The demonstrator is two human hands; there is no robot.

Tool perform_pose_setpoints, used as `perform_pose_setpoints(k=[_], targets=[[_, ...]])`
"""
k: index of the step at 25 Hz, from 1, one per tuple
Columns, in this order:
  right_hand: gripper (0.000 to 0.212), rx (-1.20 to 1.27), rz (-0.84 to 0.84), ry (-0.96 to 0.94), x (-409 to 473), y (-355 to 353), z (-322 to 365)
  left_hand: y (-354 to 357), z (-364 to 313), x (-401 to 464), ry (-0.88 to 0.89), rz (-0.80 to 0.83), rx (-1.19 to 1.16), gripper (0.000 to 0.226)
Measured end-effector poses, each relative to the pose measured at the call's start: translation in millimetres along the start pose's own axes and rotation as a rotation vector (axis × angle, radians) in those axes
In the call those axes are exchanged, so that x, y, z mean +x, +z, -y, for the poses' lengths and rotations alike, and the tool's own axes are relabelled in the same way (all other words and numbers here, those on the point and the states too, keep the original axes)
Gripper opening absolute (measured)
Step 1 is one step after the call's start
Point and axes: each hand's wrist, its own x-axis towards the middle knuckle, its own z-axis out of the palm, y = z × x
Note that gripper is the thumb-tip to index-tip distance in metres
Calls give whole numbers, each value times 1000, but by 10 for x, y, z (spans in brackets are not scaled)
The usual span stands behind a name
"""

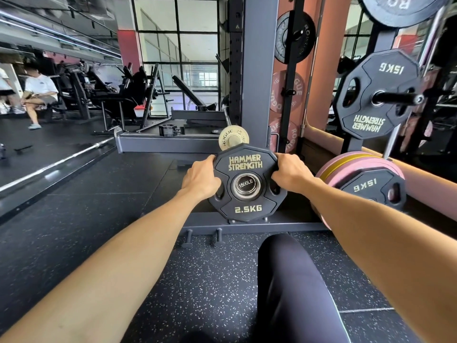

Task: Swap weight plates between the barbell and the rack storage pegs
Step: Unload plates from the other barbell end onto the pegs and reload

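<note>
2.5 kg plate (247, 184): black, gold lettering, silver hub ring. Small plate (232, 139) behind it: pale cream-gold, dark letters. Stacked bumper plates (346, 164): pink with a yellow band. Floor (210, 280): black rubber, white speckle. Rack upright (257, 70): dark grey. Legging (291, 288): dark navy.

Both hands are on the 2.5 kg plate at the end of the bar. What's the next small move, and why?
Probably slide the 2.5 kg plate straight toward you, off the bar end. The left hand and right hand each grip a side, the sleeve end shows through its centre hole, and no collar sits in front of it. Whether it is coming off or going on cannot be told.
</note>
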Motion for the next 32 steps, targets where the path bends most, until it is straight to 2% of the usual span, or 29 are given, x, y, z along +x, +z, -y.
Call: perform_pose_setpoints(k=[7,10,12,14,18,22,26,30,32], targets=[[23,-8,-125,-88,159,-599,275,-620,-278,186,55,-84,26,71],[13,2,-153,-100,310,-866,414,-844,-362,413,85,-119,0,61],[12,16,-167,-106,436,-957,454,-929,-406,570,103,-117,-5,49],[11,28,-176,-115,668,-1027,453,-987,-453,832,119,-109,-8,46],[5,51,-186,-131,1424,-1089,396,-1012,-487,1597,144,-114,-8,19],[11,50,-177,-155,2290,-1215,336,-1045,-565,2416,161,-114,-23,24],[11,77,-171,-173,3202,-1701,424,-1463,-911,3290,133,-138,-1,41],[8,58,-182,-194,3935,-2454,656,-2071,-1344,4014,104,-160,25,26],[9,46,-180,-192,4292,-2911,850,-2482,-1565,4370,91,-171,23,30]])
